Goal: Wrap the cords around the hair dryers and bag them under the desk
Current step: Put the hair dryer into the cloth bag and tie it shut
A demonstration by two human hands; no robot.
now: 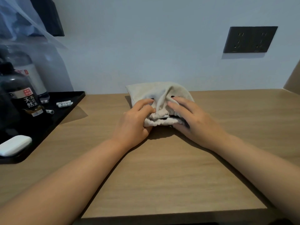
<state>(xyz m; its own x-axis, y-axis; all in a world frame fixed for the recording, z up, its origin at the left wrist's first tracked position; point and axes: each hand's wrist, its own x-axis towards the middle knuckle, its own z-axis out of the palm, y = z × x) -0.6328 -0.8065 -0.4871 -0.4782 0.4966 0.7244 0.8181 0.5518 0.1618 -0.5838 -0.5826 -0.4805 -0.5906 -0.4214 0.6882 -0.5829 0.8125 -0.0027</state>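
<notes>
A soft, cream cloth bag [159, 101], bulging and rounded, is seen lying on the matte wood-grain worktop [162, 168] near the wall. Its gathered, ruffled mouth is pinched by the left hand [136, 122]; the right hand [191, 118] is curled over the opposite side. Something dark, possibly a dryer, shows inside the mouth. A glossy black tray [65, 114] sits well apart to the left.
</notes>
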